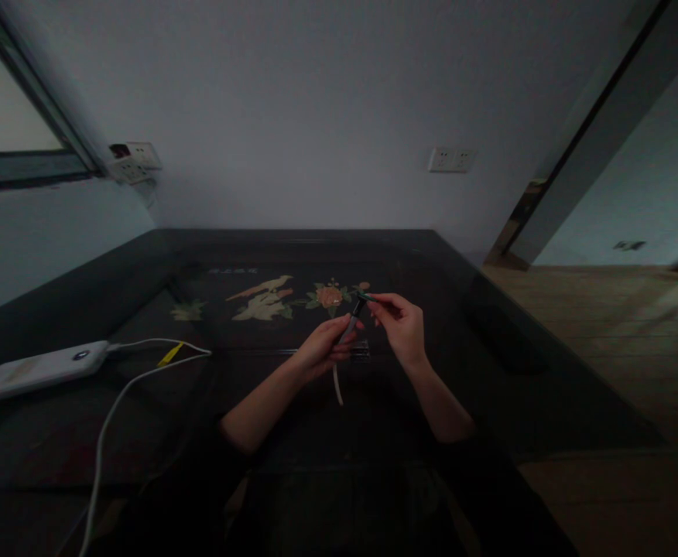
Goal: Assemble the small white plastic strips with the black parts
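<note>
My left hand point(328, 344) is closed around a slim grey-and-black stick-like tool point(351, 323), held tilted above the dark table. A small dark piece point(365, 296) sits crosswise at the tool's upper end. The thumb and fingers of my right hand point(398, 323) pinch this piece. Whether it is part of the tool or separate, I cannot tell. Below my left hand shows a thin white strip point(337, 385); its upper end is hidden. A small clear, shiny object point(361, 352) lies just beyond the left fingers, too dim to name.
The dark glossy table point(292, 445) bears a bird-and-flower picture point(263, 300). On the left lies a white power bank point(42, 370) with a white cable point(104, 425) and yellow tag point(170, 354). A dark flat object point(505, 339) lies right. Wall sockets point(452, 160) are behind.
</note>
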Action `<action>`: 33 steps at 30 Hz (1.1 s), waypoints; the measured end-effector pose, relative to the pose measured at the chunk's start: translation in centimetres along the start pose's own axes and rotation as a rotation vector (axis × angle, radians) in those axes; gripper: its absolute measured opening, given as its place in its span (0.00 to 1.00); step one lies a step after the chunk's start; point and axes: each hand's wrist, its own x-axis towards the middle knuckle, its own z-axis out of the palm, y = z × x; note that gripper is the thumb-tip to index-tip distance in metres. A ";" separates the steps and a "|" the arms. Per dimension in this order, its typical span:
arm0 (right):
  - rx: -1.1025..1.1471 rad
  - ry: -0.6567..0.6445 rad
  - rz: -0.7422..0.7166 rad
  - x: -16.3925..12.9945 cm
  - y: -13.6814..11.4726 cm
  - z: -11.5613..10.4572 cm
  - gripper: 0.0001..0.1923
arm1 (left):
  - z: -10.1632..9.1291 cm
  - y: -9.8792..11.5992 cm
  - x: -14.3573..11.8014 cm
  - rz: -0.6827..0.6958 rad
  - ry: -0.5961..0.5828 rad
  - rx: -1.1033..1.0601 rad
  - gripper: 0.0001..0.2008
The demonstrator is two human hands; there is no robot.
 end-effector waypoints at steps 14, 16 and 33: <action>-0.161 -0.203 0.043 0.3 2.6 -0.6 0.15 | -1.1 0.6 0.6 0.343 0.346 0.166 0.16; -0.333 -0.324 -0.006 0.0 3.6 -1.4 0.12 | -1.6 0.7 0.8 0.376 0.430 0.224 0.16; -0.693 -0.745 -0.122 -2.3 5.5 -1.6 0.27 | -1.0 0.0 0.9 0.260 0.375 0.422 0.17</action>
